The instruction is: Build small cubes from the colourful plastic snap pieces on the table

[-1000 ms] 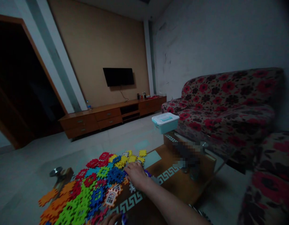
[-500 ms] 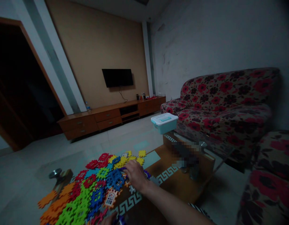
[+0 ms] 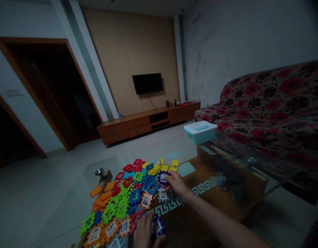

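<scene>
A heap of interlocking plastic window-and-gear tiles (image 3: 128, 196) in orange, green, blue, red and yellow lies on a wooden table board with a Greek-key border (image 3: 174, 206). My right hand (image 3: 177, 182) is at the heap's right edge, its fingers pinching a purple-rimmed window tile (image 3: 162, 178). At the bottom of the view, my left hand (image 3: 145, 232) grips a dark blue and purple tile (image 3: 157, 226), partly hidden by the fingers.
A turquoise plastic box with a white lid (image 3: 200, 132) sits on the far table corner. Beyond my right hand stands a pixelated, blurred object (image 3: 227, 172). A red floral sofa (image 3: 264, 117) runs along the right. A wooden TV cabinet (image 3: 148, 124) stands against the far wall.
The view has swung left, shifting the room rightward. My right hand has moved right off the heap with a purple-rimmed tile, and my left hand has risen further into view holding a tile.
</scene>
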### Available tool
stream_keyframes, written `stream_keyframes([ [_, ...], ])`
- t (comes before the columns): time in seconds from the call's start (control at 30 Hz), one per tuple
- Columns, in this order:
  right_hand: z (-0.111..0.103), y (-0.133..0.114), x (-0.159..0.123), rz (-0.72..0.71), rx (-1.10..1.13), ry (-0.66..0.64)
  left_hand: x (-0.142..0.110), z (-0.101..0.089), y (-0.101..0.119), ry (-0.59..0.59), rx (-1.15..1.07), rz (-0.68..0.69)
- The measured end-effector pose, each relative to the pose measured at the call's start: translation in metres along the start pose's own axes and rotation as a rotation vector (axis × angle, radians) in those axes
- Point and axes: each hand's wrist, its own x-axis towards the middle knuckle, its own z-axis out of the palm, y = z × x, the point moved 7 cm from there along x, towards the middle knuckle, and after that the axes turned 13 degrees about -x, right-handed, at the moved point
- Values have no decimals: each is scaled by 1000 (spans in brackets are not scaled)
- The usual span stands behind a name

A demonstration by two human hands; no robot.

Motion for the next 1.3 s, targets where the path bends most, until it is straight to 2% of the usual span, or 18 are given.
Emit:
stream_keyframes([
  [0.1,-1,-14,-10,-117,-26,-24,-1,2,-4,-69,-60,-86],
  [0.23,0,-52,-50,-518,-291,-69,-6,8,-15,-173,-108,-164],
  [0.37,29,-61,-96,-818,-547,-220,-11,11,-28,-133,-171,-174],
  [0.43,46,-53,-109,-876,-651,-268,-13,11,-31,-107,-203,-145],
  [0.5,57,-41,-114,-849,-690,-325,-13,10,-33,-89,-213,-138],
  [0.57,59,-34,-114,-810,-671,-384,-13,9,-32,-107,-205,-146],
  [0.67,39,-34,-104,-749,-656,-354,-12,10,-27,-167,-190,-154],
  [0.73,13,-32,-85,-587,-745,-216,-11,8,-23,-163,-190,-158],
  [0.83,-24,-16,-57,-211,-997,-26,-11,6,-21,-141,-196,-162],
  [0.9,-36,-4,-46,-38,-1123,-4,-11,8,-23,-150,-192,-169],
  [0.93,-38,1,-43,0,-1155,-16,-10,8,-24,-155,-187,-175],
  [1.03,-38,6,-37,11,-1188,-52,-10,9,-26,-147,-177,-178],
  [1.17,-41,6,-33,-18,-1175,-75,-8,6,-13,-124,-200,-141],
  [1.23,-44,1,-33,-80,-1124,-43,-8,5,-5,-121,-210,-140],
  [1.3,-41,-8,-37,-221,-999,-26,-8,4,1,-122,-203,-149],
])
